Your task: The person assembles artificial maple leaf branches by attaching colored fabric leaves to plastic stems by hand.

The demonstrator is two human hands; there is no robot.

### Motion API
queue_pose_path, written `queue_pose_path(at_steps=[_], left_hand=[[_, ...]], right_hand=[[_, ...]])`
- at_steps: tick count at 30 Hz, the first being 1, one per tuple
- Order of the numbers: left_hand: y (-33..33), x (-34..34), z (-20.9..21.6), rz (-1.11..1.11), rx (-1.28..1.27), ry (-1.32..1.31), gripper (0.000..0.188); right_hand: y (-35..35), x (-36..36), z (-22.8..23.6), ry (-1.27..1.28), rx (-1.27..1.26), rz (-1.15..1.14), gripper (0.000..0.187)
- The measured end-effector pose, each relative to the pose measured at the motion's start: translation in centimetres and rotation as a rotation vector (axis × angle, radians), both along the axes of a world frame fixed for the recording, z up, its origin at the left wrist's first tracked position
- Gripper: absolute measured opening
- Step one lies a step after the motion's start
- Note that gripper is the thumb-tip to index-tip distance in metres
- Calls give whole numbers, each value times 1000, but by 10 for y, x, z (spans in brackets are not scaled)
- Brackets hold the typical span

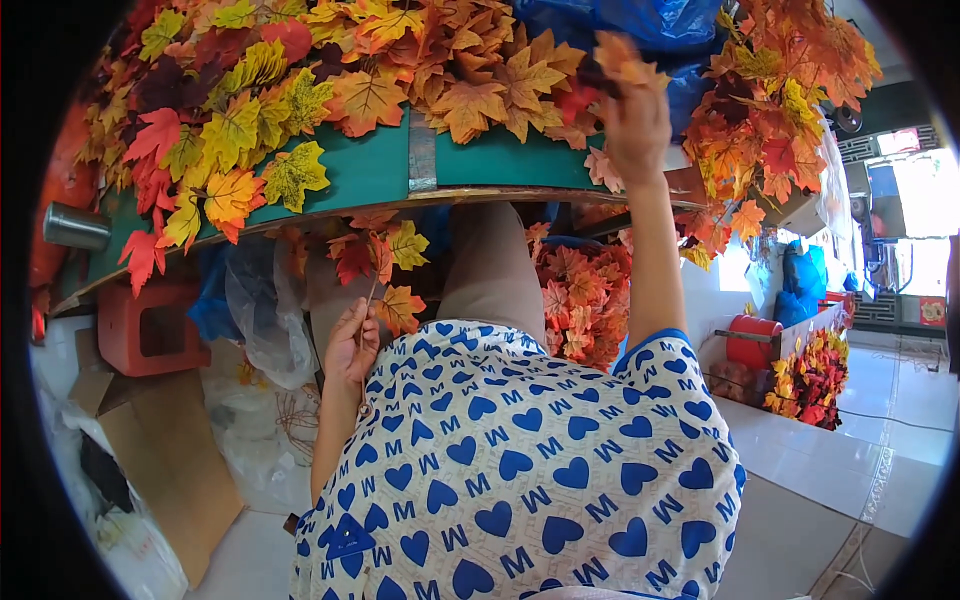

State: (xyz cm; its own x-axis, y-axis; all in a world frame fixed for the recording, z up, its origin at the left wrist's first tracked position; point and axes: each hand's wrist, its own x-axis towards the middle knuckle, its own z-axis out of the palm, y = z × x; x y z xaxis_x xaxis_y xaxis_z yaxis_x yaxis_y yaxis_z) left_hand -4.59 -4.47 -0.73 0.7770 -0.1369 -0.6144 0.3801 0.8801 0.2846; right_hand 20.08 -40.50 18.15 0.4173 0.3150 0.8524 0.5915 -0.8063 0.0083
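Note:
My left hand (352,342), low in front of my lap, is closed round the thin stem of an artificial maple leaf spray (400,308). Red, yellow-green and orange leaves stand out from that stem. Over the table's far right part, my right hand (640,130) is raised and slightly blurred by motion. An orange artificial maple leaf (625,62) shows at its fingertips and appears pinched there; its stem is hidden. Beside this hand lie a pale pink leaf (603,170) and a heap of orange maple leaves (480,85).
The green table (340,165) carries piled red, yellow and orange leaves (230,130). Blue plastic bags (640,25) sit at the back. A metal cylinder (77,227) lies at the left edge, above a red stool (150,325) and cardboard (170,450). More leaf bunches (583,300) are under the table.

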Motion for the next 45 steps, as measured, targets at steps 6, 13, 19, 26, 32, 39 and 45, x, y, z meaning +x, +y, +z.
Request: queue_pose_path(at_steps=[6, 13, 19, 26, 32, 39, 45], left_hand=[[-5, 3, -14, -30, -18, 7, 10], [3, -8, -45, -69, -58, 26, 20], [-4, -5, -29, -69, -12, 82, 24], [-4, -6, -28, -163, -80, -51, 30], [-15, -2, 10, -196, 59, -63, 35], [-6, -7, -6, -272, -14, -96, 25], [-1, 0, 4, -271, -104, -111, 17]], right_hand=[[73, 30, -26, 88, -525, 156, 33], [83, 22, -19, 635, -493, 105, 46], [61, -13, 27, 626, -594, 225, 28], [34, -43, 60, 496, -306, 163, 36], [-35, -20, 34, 489, -144, -351, 20], [-84, 8, -34, 766, -131, -349, 22], [-81, -10, 1, 503, 173, -391, 19]])
